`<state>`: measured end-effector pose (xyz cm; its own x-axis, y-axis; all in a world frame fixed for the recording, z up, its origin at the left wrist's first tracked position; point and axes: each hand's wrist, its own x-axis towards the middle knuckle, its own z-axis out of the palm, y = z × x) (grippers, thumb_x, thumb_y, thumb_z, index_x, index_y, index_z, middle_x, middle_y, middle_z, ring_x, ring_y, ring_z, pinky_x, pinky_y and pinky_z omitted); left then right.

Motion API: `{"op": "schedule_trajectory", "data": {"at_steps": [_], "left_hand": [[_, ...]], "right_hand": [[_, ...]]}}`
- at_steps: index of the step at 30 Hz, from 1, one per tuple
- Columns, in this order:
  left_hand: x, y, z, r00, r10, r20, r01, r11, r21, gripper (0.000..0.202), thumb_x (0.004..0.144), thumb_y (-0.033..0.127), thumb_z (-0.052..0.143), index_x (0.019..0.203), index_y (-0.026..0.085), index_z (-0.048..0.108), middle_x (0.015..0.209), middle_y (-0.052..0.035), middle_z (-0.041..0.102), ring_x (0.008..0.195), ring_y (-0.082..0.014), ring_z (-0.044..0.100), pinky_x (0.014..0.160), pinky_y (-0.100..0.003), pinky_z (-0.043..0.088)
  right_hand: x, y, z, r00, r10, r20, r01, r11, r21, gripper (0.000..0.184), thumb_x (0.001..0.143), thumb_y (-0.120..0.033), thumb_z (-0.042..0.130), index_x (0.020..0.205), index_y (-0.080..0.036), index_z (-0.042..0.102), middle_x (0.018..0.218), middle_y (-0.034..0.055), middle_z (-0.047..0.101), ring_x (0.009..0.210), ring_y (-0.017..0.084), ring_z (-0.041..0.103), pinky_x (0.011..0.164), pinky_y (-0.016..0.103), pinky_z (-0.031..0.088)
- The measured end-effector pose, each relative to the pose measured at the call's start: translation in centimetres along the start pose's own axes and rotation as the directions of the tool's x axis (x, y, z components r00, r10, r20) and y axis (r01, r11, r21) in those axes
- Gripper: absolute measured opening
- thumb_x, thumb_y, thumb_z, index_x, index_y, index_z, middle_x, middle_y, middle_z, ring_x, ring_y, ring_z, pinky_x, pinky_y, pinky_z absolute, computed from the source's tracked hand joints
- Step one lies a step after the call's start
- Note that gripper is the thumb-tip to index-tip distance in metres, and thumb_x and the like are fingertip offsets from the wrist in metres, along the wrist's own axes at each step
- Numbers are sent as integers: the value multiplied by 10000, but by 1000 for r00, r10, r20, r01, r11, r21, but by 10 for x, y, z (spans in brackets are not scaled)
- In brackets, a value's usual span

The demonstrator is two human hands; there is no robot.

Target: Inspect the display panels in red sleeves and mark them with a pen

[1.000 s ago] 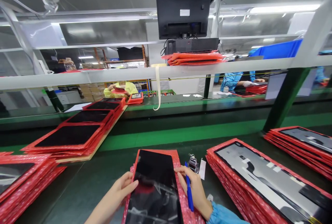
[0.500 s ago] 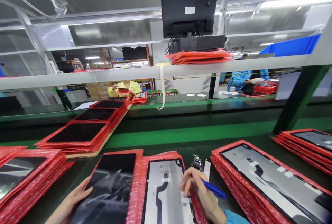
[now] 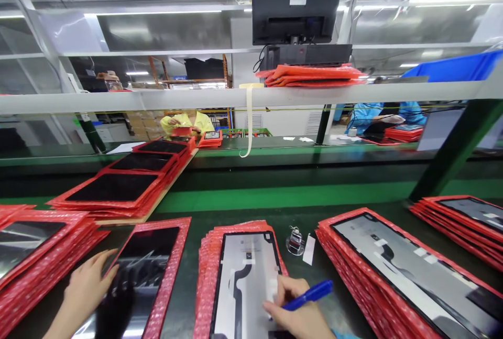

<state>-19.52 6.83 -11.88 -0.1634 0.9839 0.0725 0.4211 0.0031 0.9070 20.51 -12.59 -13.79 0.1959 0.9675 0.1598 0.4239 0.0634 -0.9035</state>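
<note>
My left hand (image 3: pixel 84 289) is at the left edge of a black screen panel (image 3: pixel 147 260) on a red bubble-wrap bag, thumb over the edge; its hold is partly hidden. The hand is mirrored in the glossy glass. Between my right thumb and fingers is a blue pen (image 3: pixel 312 295). My right hand (image 3: pixel 298 307) rests at the right side of a silver-backed screen panel (image 3: pixel 255 265), pen tip low near its surface. This panel lies back up on a stack of red bubble-wrap bags (image 3: pixel 205 276), showing a dark flex cable and white labels.
A small metal-and-glass object (image 3: pixel 295 242) and a white strip (image 3: pixel 309 250) lie beyond my right hand. Stacks of bagged panels stand at right (image 3: pixel 353 281), far right (image 3: pixel 463 223) and left (image 3: pixel 43 255). More panels (image 3: pixel 113 187) lie on a board. Two co-workers sit opposite.
My left hand has moved left with the black panel, away from the silver-backed one. My right hand has come down and nearer along the silver panel, the pen still in it. The view has shifted slightly.
</note>
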Motion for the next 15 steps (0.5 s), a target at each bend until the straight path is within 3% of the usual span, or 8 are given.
{"op": "schedule_trajectory", "data": {"at_steps": [3, 5, 7, 9, 11, 15], "left_hand": [[-30, 27, 37, 986, 9, 168, 0, 998, -55, 378, 532, 462, 765, 827, 246, 667, 864, -94, 715, 1013, -401, 614, 962, -477, 425], [-58, 44, 65, 935, 36, 352, 7, 993, -121, 382, 583, 529, 748, 805, 223, 698, 785, -78, 713, 794, -316, 657, 711, -386, 524], [-84, 57, 88, 853, 39, 520, 57, 984, -168, 414, 603, 562, 745, 791, 194, 730, 703, -67, 697, 643, -260, 637, 600, -355, 511], [-101, 64, 103, 776, 12, 631, 139, 972, -189, 448, 573, 569, 773, 795, 181, 749, 757, -83, 721, 680, -261, 654, 654, -365, 522], [-109, 63, 112, 725, -54, 686, 273, 938, -215, 467, 513, 512, 833, 834, 181, 759, 852, -97, 739, 789, -279, 667, 766, -383, 516], [-112, 56, 123, 711, -164, 684, 448, 855, -261, 507, 408, 344, 890, 866, 176, 753, 955, -110, 725, 908, -280, 636, 853, -379, 475]], "right_hand": [[-7, 1, 3, 999, -29, 22, 32, 993, -116, 366, 706, -232, 571, 493, -225, 274, 481, -50, 351, 514, 140, 407, 545, 270, 319], [-9, 0, 4, 998, -41, 44, 46, 991, -128, 348, 697, -201, 546, 499, -225, 261, 477, -55, 331, 499, 133, 389, 542, 265, 319], [-9, -2, 5, 997, -54, 63, 63, 987, -145, 342, 701, -187, 534, 507, -227, 254, 475, -61, 312, 484, 125, 365, 533, 258, 311], [-8, -2, 5, 995, -63, 75, 74, 985, -155, 331, 692, -170, 529, 513, -228, 256, 477, -65, 303, 474, 119, 348, 517, 254, 295], [-8, -1, 6, 995, -66, 80, 78, 985, -156, 319, 666, -146, 525, 515, -229, 256, 476, -68, 300, 468, 114, 339, 504, 253, 276], [-9, 3, 9, 997, -54, 61, 62, 989, -135, 305, 643, -123, 513, 522, -226, 253, 486, -70, 295, 476, 107, 330, 517, 262, 253]]}}
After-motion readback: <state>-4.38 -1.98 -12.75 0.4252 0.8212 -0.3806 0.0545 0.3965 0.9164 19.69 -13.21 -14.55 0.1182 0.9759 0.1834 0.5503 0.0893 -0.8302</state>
